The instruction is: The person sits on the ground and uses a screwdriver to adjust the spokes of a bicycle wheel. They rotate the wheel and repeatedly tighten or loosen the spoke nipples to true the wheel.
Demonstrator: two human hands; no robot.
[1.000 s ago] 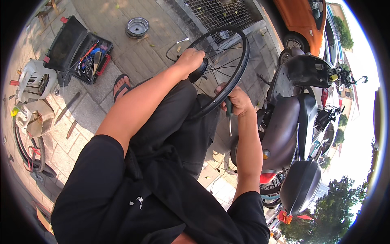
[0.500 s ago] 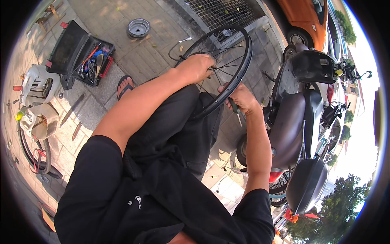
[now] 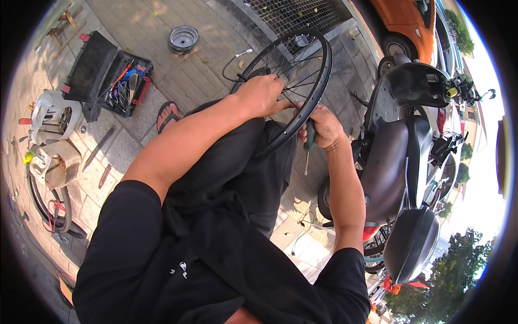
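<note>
A spoked wheel [image 3: 326, 69] with a black rim leans tilted against my dark-trousered legs [image 3: 229, 156]. My left hand [image 3: 263, 96] reaches in among its spokes, fingers curled and thumb stretched toward the rim. What those fingers pinch is hidden. On the rim's right side, my right hand [image 3: 327, 127] is wrapped round the green handle of a screwdriver [image 3: 309, 135], whose shaft points down, away from the wheel. The tips of this hand's thumb and fingers are at the rim, close to the left thumb. A cable [image 3: 226, 66] with a pale connector comes out near the hub.
An open toolbox [image 3: 127, 89] full of hand tools lies at the left, near my sandalled foot [image 3: 168, 116]. Cut plastic jugs [image 3: 56, 162] and a tyre [image 3: 40, 202] sit farther left. A metal hub [image 3: 183, 39] lies ahead. A scooter [image 3: 386, 156] stands close on my right.
My left hand's thumb has reached out toward the rim, nearer my right hand. The screwdriver's shaft has swung to point more straight down, and the wheel has shifted slightly left.
</note>
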